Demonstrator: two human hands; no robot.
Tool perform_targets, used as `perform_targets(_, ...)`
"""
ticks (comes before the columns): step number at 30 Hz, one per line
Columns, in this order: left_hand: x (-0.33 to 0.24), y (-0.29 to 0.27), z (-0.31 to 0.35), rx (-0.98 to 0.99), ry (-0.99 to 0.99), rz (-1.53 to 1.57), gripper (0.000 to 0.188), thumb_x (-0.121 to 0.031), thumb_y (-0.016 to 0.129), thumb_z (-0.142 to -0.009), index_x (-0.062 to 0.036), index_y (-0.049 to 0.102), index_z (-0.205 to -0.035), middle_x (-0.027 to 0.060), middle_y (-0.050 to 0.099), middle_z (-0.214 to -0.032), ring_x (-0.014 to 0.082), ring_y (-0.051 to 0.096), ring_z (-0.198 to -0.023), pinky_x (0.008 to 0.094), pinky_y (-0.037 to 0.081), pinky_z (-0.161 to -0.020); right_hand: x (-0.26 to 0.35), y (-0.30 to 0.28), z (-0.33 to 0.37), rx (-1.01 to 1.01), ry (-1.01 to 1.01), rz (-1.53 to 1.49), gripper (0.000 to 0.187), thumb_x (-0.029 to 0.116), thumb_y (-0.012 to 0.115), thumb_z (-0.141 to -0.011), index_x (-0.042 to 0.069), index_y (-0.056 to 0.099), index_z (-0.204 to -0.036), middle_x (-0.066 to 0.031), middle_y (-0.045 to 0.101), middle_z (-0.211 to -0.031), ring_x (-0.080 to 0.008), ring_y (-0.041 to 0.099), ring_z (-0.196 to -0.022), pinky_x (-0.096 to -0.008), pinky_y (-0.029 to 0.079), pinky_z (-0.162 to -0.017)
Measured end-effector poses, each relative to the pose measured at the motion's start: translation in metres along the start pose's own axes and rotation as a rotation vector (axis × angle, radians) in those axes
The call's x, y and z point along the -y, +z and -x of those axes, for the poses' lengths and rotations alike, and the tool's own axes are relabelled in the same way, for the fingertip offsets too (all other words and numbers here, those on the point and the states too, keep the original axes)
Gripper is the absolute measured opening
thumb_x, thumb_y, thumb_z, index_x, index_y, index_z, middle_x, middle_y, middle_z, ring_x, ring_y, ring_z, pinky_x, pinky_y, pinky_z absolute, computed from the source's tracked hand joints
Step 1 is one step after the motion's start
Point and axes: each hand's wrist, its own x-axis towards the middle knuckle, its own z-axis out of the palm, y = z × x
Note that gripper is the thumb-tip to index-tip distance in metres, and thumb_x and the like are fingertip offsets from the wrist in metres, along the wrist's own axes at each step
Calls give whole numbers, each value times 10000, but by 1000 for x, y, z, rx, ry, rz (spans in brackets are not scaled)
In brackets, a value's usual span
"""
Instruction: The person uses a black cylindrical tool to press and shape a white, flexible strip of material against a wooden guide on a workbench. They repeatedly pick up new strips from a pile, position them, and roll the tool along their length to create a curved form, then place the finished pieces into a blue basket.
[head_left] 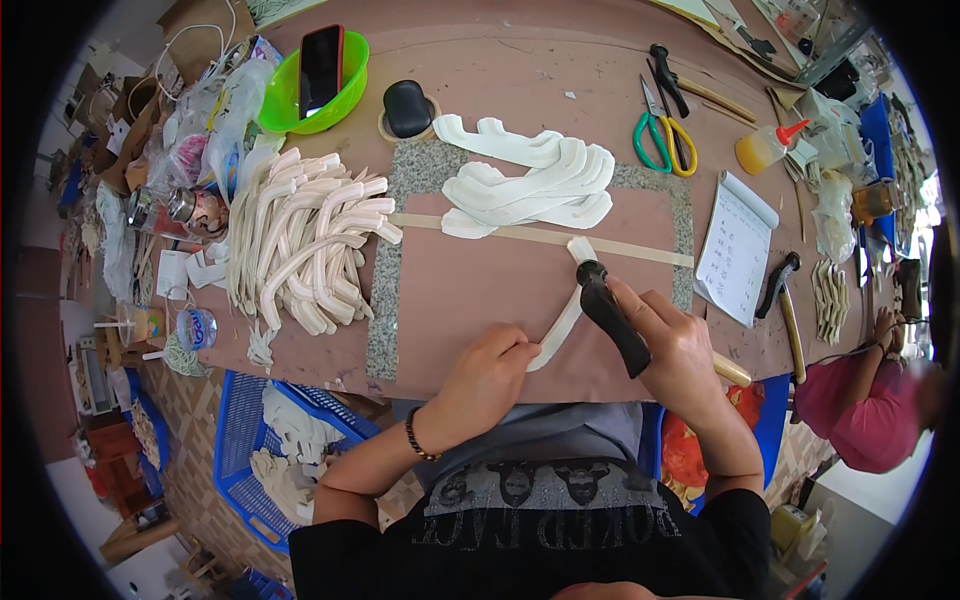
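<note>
My left hand (487, 375) pinches the near end of a white curved strip (562, 328) lying on the brown work surface. My right hand (668, 345) grips a hammer (612, 318) with a black head and a pale wooden handle. The hammer's head is over the strip near its far end; whether it touches cannot be told. Beyond the strip lies a small stack of white strips (530, 185). To the left is a large pile of cream and pinkish strips (300, 240).
At the back left stands a green bowl (350, 95) with a phone. Scissors (655, 135), another hammer (668, 80), a notepad (735, 250), a glue bottle (757, 152) and a third hammer (785, 300) lie right. A blue basket (235, 430) is below left. Another person (875, 410) sits far right.
</note>
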Motion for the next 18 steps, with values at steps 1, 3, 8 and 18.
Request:
perform_targets(1, -4, 9, -3, -61, 4, -10, 213, 38, 660, -825, 50, 693, -1035, 127, 621, -980, 298, 618, -891, 382, 535, -758, 6, -6, 3, 14, 0, -50, 559, 92, 730, -849, 88, 611, -1396, -114, 667, -919, -347, 685, -695, -433, 557, -613)
perform_targets(3, -12, 14, -6, -50, 33, -147, 200, 28, 662, -828, 57, 689, -1024, 125, 615, -980, 293, 615, -895, 384, 533, -758, 6, 1, 10, 100, -54, -70, 553, 70, 715, -847, 89, 613, -1391, -112, 666, -917, -346, 685, -698, -434, 560, -616)
perform_targets(8, -13, 0, -9, 14, 230, -332, 233, -15, 672, -804, 69, 683, -1022, 114, 601, -982, 277, 602, -929, 380, 528, -765, -2, 0, 8, 63, -31, 12, 618, 54, 716, -785, 88, 611, -1393, -104, 638, -880, -327, 670, -675, -427, 565, -597)
perform_targets(18, 6, -18, 1, 138, 349, -400, 312, -95, 655, -815, 43, 701, -1091, 96, 626, -1050, 253, 590, -988, 367, 507, -806, 10, 5, 13, 77, -129, -66, 655, 43, 704, -756, 77, 607, -1403, -90, 629, -865, -305, 667, -662, -421, 562, -587)
